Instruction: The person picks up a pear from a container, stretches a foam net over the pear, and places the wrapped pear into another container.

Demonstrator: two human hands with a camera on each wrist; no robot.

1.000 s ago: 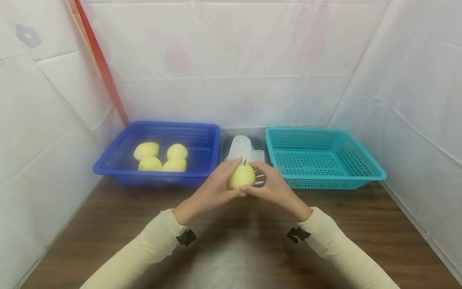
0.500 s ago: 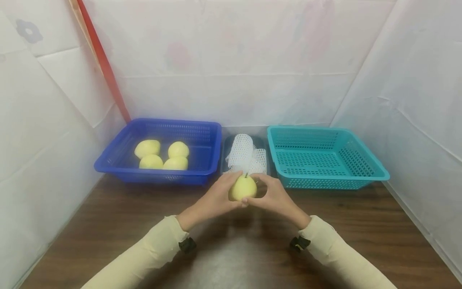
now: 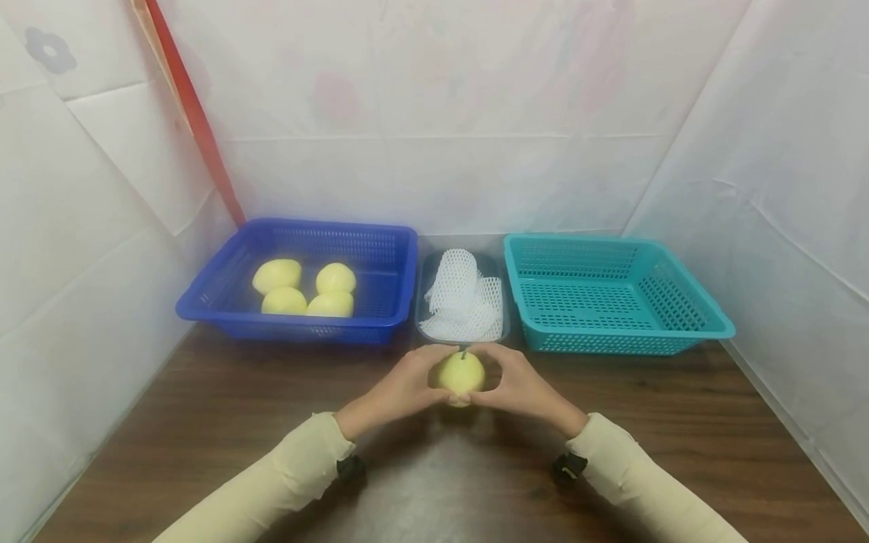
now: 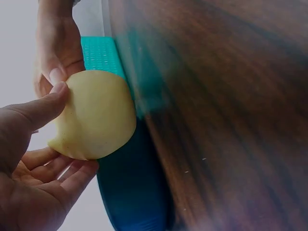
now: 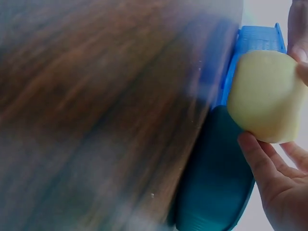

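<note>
A pale yellow pear [image 3: 462,375] with a dark stem on top is held between both hands over the table, just in front of a dark tray. My left hand [image 3: 400,386] grips its left side, thumb near me and fingers on the far side. My right hand [image 3: 521,385] grips the right side likewise, and the thumbs meet in front of the fruit. In the left wrist view the pear [image 4: 98,115] appears raised off the wood. The right wrist view has the pear [image 5: 264,96] with fingertips [image 5: 249,140] against it.
White foam net sleeves [image 3: 456,283] lie in the dark tray [image 3: 487,265]. To its left, a blue basket [image 3: 224,317] holds several yellow pears [image 3: 336,279]. A turquoise basket [image 3: 577,302] stands to the right. White sheeting [image 3: 434,181] hangs behind and at both sides.
Both hands have drawn the pear back toward me, away from the tray, so more of the foam sleeves shows. The baskets have stayed in place.
</note>
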